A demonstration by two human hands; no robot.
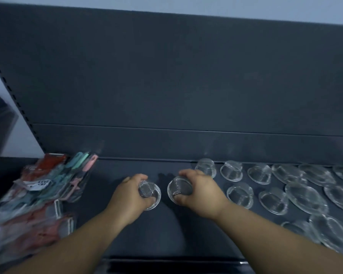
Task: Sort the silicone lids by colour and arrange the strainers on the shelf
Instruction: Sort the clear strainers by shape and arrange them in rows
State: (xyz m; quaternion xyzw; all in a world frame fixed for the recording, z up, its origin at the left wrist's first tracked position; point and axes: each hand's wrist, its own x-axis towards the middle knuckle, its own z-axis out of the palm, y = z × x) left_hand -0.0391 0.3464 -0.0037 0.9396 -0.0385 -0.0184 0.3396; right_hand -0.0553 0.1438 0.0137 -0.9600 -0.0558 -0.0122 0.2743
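My left hand [130,194] grips a small round mesh strainer [150,191] near the middle of the dark shelf [139,234], its steel rim facing right. My right hand [199,189] grips a second small strainer [176,189], rim facing left toward the first. The two strainers are a short gap apart. Several more small strainers [240,193] stand in rows just right of my right hand, with larger flat ones [305,196] farther right. A pile of packaged silicone lids [48,186] in red, teal and pink lies at the shelf's left end.
The shelf's dark back panel [176,76] rises right behind the items. A slotted upright [18,103] runs along the left side. The shelf's front lip [176,262] is below my forearms.
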